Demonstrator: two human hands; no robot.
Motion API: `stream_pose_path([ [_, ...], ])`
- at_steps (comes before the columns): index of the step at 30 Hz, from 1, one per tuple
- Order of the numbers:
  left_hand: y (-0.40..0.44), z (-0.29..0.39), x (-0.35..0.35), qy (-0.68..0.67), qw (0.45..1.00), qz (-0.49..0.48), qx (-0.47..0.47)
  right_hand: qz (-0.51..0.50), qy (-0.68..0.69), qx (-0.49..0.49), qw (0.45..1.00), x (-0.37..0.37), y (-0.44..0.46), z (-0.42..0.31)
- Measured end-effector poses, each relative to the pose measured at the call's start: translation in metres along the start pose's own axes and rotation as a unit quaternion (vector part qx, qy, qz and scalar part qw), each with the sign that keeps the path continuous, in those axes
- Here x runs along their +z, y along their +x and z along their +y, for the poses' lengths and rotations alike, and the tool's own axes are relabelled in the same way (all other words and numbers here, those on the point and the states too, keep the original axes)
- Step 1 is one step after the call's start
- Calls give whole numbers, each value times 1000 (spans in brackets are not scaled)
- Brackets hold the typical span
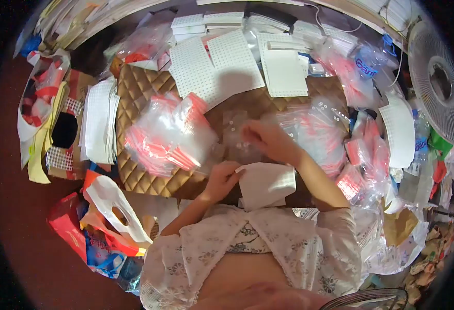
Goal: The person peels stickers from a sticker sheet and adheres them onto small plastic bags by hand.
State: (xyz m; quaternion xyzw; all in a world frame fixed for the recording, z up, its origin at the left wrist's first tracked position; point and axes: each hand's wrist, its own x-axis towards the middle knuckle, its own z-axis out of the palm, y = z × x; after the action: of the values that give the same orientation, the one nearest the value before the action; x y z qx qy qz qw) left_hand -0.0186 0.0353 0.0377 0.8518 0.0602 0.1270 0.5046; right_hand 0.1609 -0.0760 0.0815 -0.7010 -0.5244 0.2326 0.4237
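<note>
Here, at the near edge of the quilted mat (139, 82), the left hand (220, 183) pinches a white sheet (268, 185) by its corner. Over the mat's middle, the right hand (261, 136) reaches inward, curled and blurred, beside a clear bag (231, 127); whether its fingers grip anything cannot be told.

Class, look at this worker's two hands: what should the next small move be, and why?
Probably the right hand should press lightly on the clear bag in front of it. That hand is bent over the bag, while the left hand holds the white paper by its edge, out of the way. Blur hides whether hand and bag already touch.
</note>
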Motion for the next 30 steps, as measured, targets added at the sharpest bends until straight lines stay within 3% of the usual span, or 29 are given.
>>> stream_pose_path([
  [1, 2, 3, 1, -46, 996, -26, -79, 26, 56, 49, 997, 0, 9, 10],
  [5, 4, -11, -4, -28, 994, -51, -87, 73, -24, 24, 997, 21, 46, 63],
  [7, 1, -16, -13, 32, 994, -52, -86, 55, -244, -24, 968, 32, 60, 81],
  [11, -6, -10, -37, 21, 992, 19, -124, 113, -318, -21, 941, 22, 51, 51],
  [12, -10, -18, -41, -45, 988, 79, -124, 51, -36, 51, 997, 10, 45, 35],
  [13, -11, -20, -43, -111, 976, 139, -123, -14, 248, 122, 961, 4, 36, 26],
  [14, -9, -19, -41, -116, 975, 141, -124, -17, 244, 126, 961, 5, 25, 26],
  [16, 9, -2, -45, -221, 923, 287, -129, -64, 225, 44, 971, 9, -2, 19],
  [20, 19, 20, -63, -160, 945, 254, -128, -44, 322, 43, 945, 47, -50, -14],
  [22, 24, 31, -60, -462, 832, 255, -169, 16, 210, 143, 967, 73, -67, 4],
  [23, 23, 30, -59, -482, 830, 247, -131, 28, 164, 175, 970, 83, -76, 10],
  [24, 27, 32, -57, -493, 818, 272, -118, 82, 56, 131, 986, 90, -81, 11],
  [26, 33, 31, -64, -657, 691, 268, -137, 102, -52, 59, 992, 96, -71, 5],
  [28, 41, 23, -67, -652, 689, 293, -120, 186, 252, -42, 949, 98, -67, -14],
  [29, 44, 23, -68, -649, 692, 292, -116, 167, 162, -33, 972, 88, -63, -23],
  [30, 47, 24, -69, -646, 696, 291, -113, 161, 157, -32, 974, 84, -61, -30],
])
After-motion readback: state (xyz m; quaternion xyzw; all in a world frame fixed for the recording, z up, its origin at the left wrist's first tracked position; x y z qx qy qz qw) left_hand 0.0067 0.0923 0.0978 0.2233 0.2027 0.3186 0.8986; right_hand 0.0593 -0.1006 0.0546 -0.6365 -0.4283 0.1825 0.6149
